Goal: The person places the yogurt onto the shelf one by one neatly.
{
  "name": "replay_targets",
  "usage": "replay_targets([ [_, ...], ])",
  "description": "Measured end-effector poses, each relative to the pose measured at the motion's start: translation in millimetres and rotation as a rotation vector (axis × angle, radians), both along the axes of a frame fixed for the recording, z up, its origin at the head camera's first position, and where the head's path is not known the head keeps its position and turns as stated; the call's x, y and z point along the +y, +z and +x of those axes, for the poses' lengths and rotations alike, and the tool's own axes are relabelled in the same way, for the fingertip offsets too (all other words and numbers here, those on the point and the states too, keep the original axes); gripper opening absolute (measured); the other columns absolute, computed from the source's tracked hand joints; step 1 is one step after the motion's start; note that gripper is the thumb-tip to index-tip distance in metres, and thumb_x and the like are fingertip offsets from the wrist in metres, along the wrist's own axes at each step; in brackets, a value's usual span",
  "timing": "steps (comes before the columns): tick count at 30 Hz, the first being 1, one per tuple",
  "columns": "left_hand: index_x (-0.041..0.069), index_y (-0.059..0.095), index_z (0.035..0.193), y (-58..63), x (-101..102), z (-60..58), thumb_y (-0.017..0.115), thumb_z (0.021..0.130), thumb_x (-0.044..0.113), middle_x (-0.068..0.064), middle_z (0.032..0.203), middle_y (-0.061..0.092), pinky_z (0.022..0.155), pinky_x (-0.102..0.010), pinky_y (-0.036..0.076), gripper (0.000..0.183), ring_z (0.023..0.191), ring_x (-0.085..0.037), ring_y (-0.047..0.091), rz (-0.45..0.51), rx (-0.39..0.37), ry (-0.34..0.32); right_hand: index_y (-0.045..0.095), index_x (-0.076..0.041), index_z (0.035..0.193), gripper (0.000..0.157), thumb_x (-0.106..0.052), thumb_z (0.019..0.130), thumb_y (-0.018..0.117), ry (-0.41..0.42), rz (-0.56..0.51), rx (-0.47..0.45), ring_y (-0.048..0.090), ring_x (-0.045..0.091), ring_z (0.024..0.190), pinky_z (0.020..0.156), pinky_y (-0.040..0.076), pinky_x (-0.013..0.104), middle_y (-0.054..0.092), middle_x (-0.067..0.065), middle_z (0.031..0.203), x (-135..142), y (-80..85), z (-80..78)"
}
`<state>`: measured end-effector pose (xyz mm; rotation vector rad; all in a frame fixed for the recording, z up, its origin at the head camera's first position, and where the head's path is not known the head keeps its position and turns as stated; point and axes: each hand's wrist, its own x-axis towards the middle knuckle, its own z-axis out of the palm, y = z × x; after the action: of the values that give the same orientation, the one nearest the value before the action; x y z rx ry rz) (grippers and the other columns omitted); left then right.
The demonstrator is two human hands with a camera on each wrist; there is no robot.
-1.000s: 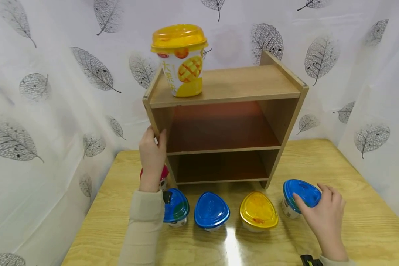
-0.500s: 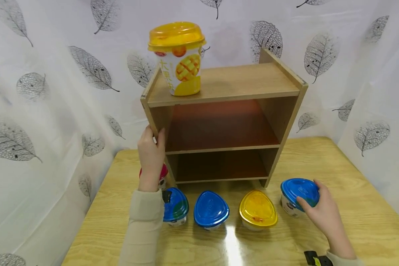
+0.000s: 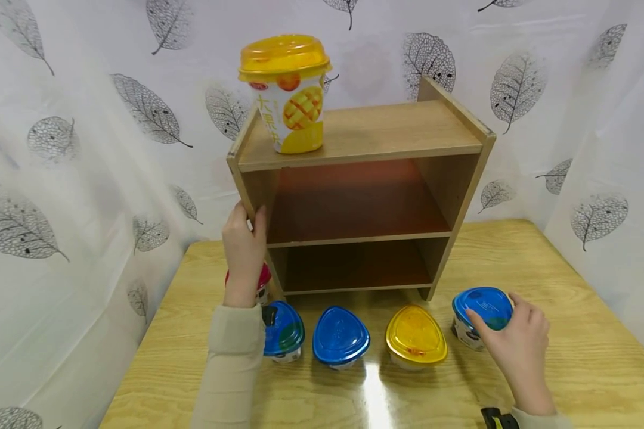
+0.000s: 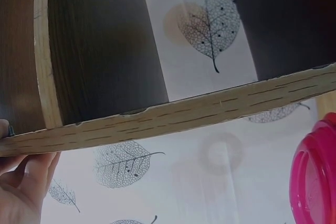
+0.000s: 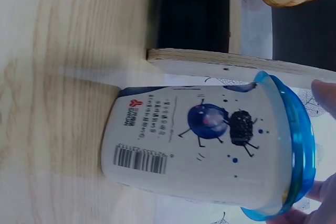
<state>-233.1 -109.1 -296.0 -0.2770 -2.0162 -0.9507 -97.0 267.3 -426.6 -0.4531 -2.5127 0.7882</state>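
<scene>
My left hand (image 3: 245, 253) grips the front edge of the left side panel of a small wooden shelf (image 3: 365, 238). In the left wrist view, that panel (image 4: 220, 103) runs across, with my left fingers (image 4: 31, 177) at its lower left. On the table to the right, my right hand (image 3: 520, 345) has its thumb and fingers around the blue lid of a yogurt cup (image 3: 480, 313). The right wrist view shows the white cup (image 5: 199, 145) standing on the table, its printed fruit figures and barcode facing the camera. There the thumb (image 5: 324, 95) looks slightly off the lid.
A large yellow-lidded cup (image 3: 292, 95) stands on the shelf's top left. In front are two more blue-lidded cups, one (image 3: 284, 330) left and one (image 3: 340, 335) central, and a yellow-lidded cup (image 3: 415, 335). A red-lidded cup (image 3: 263, 283) sits partly behind my left wrist.
The blue-lidded cup at the right has turned in place under my right hand, and its lid faces differently. My right hand swung right, then back left. The left hand keeps its grip.
</scene>
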Motion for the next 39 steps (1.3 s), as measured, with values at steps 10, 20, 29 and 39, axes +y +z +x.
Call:
replay_targets([
  [10,-0.011,0.055,0.097,0.5,-0.8,-0.3,0.056,0.087,0.013,-0.024,0.09,0.059,0.071,-0.045,0.046,0.027,0.083,-0.035,0.058,-0.008,-0.009,0.003,0.033,0.014,0.124,0.082,-0.033,0.069,0.073,0.021,-0.008,-0.026,0.028,0.047,0.101,0.073,0.028,0.058,0.031,0.035,0.11,0.6,-0.8,-1.7],
  [20,-0.011,0.055,0.098,-0.4,-1.5,-1.8,0.056,0.087,0.013,-0.024,0.091,0.059,0.073,-0.044,0.045,0.026,0.085,-0.035,0.057,0.004,-0.009,0.009,0.007,0.005,0.138,0.085,-0.014,0.079,0.065,0.279,-0.162,-0.014,0.022,0.055,0.115,0.087,0.019,0.066,0.024,0.036,0.131,18.9,4.0,3.0],
  [29,-0.01,0.055,0.096,0.7,-0.3,-1.5,0.056,0.087,0.013,-0.023,0.09,0.059,0.072,-0.044,0.046,0.025,0.083,-0.034,0.058,-0.002,-0.025,0.013,0.031,0.01,0.127,0.079,-0.032,0.072,0.07,0.017,-0.03,0.1,0.027,0.049,0.105,0.081,0.023,0.059,0.032,0.035,0.116,-0.7,-3.4,-1.8],
  [39,-0.01,0.055,0.095,-0.4,-0.5,-0.6,0.056,0.087,0.013,-0.023,0.089,0.059,0.071,-0.044,0.046,0.025,0.082,-0.035,0.058,-0.005,-0.011,0.014,0.036,0.008,0.124,0.085,-0.029,0.061,0.078,-0.03,0.081,0.079,0.028,0.047,0.097,0.072,0.024,0.057,0.033,0.032,0.104,-8.7,-6.2,-6.3],
])
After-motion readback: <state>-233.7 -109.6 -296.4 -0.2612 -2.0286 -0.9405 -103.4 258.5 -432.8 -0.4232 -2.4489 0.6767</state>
